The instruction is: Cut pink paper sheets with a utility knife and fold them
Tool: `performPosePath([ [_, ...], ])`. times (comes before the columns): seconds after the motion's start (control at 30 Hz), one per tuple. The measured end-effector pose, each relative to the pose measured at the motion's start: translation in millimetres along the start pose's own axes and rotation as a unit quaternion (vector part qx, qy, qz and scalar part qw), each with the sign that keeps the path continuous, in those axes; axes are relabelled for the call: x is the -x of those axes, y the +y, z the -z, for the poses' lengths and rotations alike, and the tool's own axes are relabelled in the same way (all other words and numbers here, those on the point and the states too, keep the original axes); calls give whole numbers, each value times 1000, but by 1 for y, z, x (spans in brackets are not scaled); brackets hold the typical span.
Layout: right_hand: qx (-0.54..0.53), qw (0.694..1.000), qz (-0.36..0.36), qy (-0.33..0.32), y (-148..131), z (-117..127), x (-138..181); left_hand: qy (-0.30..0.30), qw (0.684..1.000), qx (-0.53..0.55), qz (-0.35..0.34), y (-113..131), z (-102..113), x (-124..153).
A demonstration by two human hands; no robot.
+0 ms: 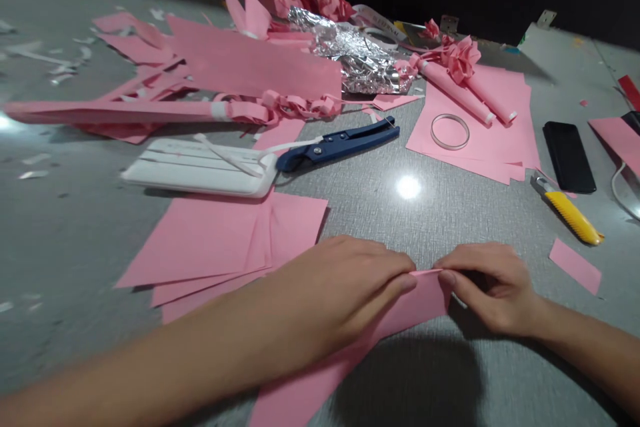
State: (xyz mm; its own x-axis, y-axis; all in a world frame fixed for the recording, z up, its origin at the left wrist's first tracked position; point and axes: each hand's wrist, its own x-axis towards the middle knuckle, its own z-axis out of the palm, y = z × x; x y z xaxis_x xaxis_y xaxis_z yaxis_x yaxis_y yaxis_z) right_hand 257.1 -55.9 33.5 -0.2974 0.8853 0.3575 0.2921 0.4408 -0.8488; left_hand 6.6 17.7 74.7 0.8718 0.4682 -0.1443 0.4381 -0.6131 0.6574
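Note:
A strip of pink paper (320, 383) runs from the bottom edge up to both hands. My left hand (355, 287) is closed on its upper edge, thumb in front and fingers behind. At the strip's right end, my right hand (493, 287) pinches the same edge between thumb and forefinger. The edge looks narrowly folded between the two pinches. My left forearm covers part of the strip and the near side of a stack of pink sheets (215, 233).
Beyond lie a white power-bank-like block (200, 170), blue-handled scissors or shears (345, 147), crumpled foil (350, 47) and pink paper flowers (460, 60). Rightward are a roll of tape or ring (450, 132), a black phone (570, 157), a yellow cutter (570, 213) and a small pink piece (575, 265).

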Motion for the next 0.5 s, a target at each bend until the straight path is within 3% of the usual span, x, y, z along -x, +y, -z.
performPosePath([
  [0.23,1,998,-58,-32,-3,-2,-3,16,999,-42,-12,0,-17,-3],
  [0.5,2,999,-43,-4,0,-4,0,-7,1000,22,19,0,3,-3],
])
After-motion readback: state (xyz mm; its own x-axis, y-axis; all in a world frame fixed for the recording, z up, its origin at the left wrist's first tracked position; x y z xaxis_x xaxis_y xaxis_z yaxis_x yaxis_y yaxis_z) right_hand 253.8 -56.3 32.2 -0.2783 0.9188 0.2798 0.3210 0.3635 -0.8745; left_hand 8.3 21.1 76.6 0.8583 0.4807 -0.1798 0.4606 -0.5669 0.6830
